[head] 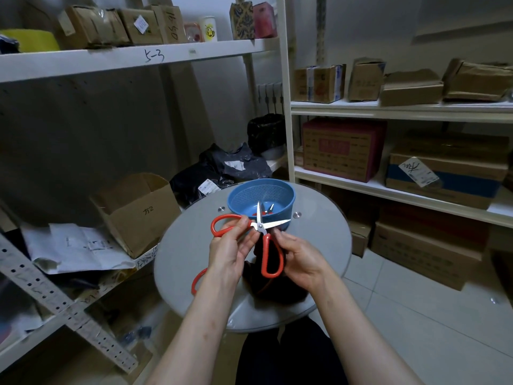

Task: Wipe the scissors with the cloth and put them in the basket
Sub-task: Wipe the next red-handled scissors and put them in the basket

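Over the round grey table (pixel 183 245), the left hand (pixel 230 251) pinches one loop of the open red-handled scissors (pixel 261 227). The right hand (pixel 301 259) grips the other loop, above the black cloth (pixel 274 290). A spare red handle (pixel 197 279) lies at 8 o'clock. The blue basket (pixel 261 190), at 12 o'clock, holds a smaller pair (pixel 268 209).

Bare forearms (pixel 200 315), dark trousers (pixel 288 359)

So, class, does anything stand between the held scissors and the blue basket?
Nothing visible does. The scissors, gripped by the left hand and right hand, sit just before the open-topped basket; another pair lies inside.
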